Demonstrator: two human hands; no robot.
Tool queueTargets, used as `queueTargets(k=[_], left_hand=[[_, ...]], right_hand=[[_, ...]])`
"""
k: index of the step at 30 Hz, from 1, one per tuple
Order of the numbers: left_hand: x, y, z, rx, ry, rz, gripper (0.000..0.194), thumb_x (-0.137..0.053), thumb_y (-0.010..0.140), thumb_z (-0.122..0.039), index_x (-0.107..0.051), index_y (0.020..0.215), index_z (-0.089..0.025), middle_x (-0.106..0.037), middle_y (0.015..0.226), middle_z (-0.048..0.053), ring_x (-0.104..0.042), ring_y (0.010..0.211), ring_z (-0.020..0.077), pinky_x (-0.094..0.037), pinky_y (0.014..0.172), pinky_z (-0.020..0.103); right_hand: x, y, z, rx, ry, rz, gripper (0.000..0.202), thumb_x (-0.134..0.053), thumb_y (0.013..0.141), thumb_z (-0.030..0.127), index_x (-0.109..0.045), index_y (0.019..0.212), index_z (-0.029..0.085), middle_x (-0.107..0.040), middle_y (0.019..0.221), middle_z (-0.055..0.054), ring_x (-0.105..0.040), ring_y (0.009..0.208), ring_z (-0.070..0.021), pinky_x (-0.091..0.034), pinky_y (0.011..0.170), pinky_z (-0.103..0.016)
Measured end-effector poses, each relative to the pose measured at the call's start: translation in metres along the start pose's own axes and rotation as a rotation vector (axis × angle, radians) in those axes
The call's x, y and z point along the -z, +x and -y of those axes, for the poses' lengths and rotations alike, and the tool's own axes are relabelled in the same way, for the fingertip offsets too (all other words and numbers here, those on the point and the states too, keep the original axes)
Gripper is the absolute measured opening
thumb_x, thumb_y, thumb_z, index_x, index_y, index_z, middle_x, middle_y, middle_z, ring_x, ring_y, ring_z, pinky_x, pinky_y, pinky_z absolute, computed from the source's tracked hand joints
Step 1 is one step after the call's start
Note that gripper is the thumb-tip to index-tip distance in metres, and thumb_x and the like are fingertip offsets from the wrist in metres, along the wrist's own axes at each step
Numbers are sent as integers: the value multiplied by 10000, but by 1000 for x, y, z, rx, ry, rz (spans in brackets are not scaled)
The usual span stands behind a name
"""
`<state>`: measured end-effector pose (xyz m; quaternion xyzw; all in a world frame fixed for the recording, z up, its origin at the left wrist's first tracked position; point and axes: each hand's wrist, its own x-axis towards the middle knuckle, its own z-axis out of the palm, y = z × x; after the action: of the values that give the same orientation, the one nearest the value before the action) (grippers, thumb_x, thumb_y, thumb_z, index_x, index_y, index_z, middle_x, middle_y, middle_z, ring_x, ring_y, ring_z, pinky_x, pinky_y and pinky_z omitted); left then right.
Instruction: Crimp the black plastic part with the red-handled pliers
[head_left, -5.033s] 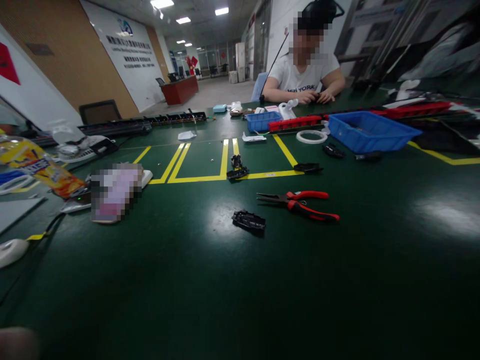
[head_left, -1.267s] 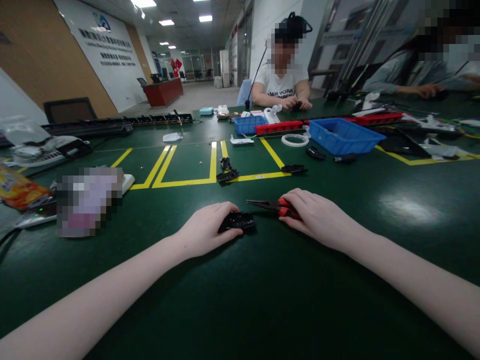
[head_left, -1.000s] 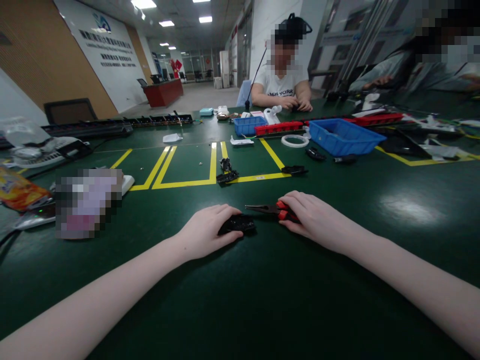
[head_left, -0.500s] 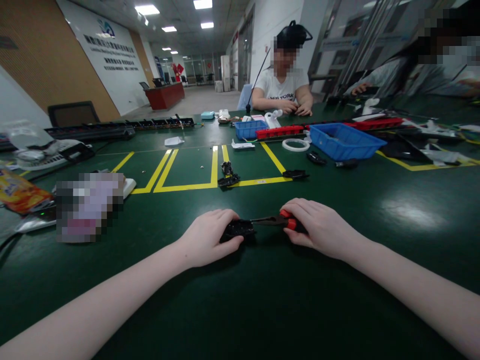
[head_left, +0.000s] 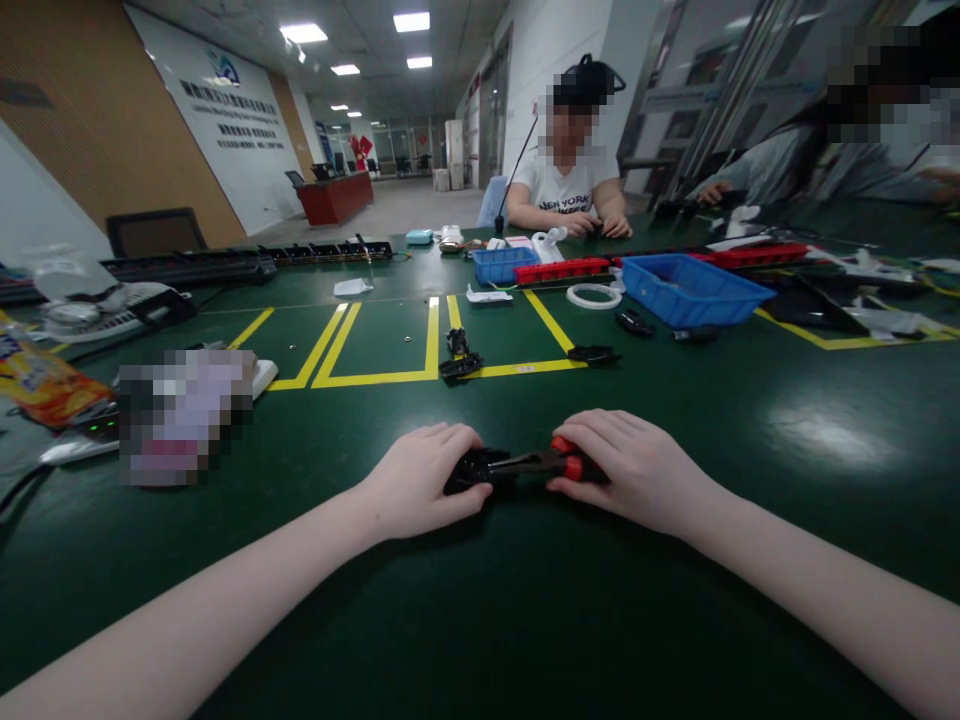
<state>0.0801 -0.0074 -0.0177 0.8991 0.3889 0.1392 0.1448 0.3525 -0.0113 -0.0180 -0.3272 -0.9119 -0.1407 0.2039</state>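
My left hand point(head_left: 429, 480) is closed around a small black part point(head_left: 470, 472) just above the green table point(head_left: 480, 620). My right hand point(head_left: 634, 470) grips the red handles of long-nosed pliers point(head_left: 541, 463), which point left. The plier tips lie over the right side of the black part; whether they pinch it cannot be made out. Farther forward, other small black parts point(head_left: 460, 366) rest near the yellow tape lines.
Blue bins point(head_left: 690, 300) and a white ring point(head_left: 594, 296) stand farther back. Another black piece point(head_left: 594, 354) lies ahead on the right. At left are an orange packet point(head_left: 52, 385) and a blurred-out item point(head_left: 187, 415). Across the table sits a person point(head_left: 574, 180).
The pliers have moved left, so their tips now reach farther over the black part. My right hand has come slightly closer to my left hand, which still holds the part.
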Motion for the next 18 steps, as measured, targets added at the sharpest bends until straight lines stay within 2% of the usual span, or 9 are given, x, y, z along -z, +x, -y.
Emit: queueTargets(k=[8, 18], left_hand=[[0, 0, 0, -21, 21, -1, 252, -544, 866, -424, -527, 982, -200, -616, 906, 18, -562, 790, 183, -437, 692, 321], [1, 0, -1, -42, 28, 4, 244, -555, 869, -409, -524, 996, -203, -612, 933, 13, -558, 811, 183, -438, 713, 327]], right_hand=[[0, 1, 2, 3, -12, -25, 351, -579, 855, 446, -591, 995, 125, -674, 946, -120, -632, 862, -232, -500, 737, -352], [-1, 2, 1, -6, -11, 4, 320, -579, 855, 426, -593, 979, 131, -672, 928, -116, -625, 840, -232, -493, 710, -353]])
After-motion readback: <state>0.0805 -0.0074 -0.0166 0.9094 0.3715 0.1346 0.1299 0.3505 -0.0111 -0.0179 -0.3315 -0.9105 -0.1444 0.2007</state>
